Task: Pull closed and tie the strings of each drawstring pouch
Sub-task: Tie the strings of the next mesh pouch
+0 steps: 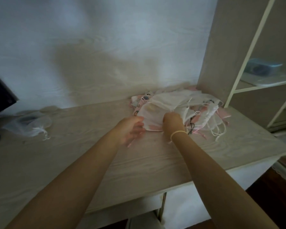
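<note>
Both hands reach the pouch pile (180,106) on the table (89,162): right hand (172,121) fingers seemingly clamped on the top pouch (151,116), lifting it free; blurred left hand (132,128) fingers apart beside it.

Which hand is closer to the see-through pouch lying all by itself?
Left. The left hand is at the pile's near edge, on the side facing the sheer pouch. The right hand is farther right, on the pile of pouches.

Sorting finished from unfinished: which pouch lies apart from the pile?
The sheer white pouch at the table's left, alone, away from the pile both hands are at.
</note>
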### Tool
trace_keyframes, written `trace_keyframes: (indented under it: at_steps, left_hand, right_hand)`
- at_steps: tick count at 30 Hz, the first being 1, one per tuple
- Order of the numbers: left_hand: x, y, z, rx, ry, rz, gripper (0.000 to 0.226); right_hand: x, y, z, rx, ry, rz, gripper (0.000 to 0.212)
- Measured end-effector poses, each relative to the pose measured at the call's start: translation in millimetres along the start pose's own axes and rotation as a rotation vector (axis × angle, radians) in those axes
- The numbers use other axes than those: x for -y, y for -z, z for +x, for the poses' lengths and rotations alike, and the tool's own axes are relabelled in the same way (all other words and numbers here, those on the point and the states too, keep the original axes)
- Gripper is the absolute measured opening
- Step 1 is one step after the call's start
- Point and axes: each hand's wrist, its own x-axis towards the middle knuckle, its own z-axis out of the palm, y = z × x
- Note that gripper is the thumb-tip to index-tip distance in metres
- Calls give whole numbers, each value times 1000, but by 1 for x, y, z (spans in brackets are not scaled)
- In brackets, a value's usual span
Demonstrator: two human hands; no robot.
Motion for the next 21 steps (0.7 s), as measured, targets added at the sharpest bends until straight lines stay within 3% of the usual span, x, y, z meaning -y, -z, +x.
trace_keyframes:
  at_steps: [6, 8, 10, 13, 17, 21]
  left_hand:
    - [3, -12, 6, -15, -7, -47, 35]
    - [3, -14, 9, -14, -15, -61, 34]
    - [3, -16, 10, -15, -23, -58, 30]
    - [5, -20, 10, -69, -46, -15, 18]
    - [4, -27, 2, -57, -3, -22, 39]
    - [6, -16, -8, -69, 39, -147, 34]
  right_hand:
    - [-10, 10, -6, 156, 80, 136, 48]
    - [-14, 16, -6, 174, 106, 109, 43]
    - [-13, 19, -9, 107, 126, -9, 26]
    - [-5, 19, -16, -81, 155, -100, 23]
    - [22, 23, -26, -185, 208, 138, 20]
    - [60, 20, -39, -68, 336, 394, 21]
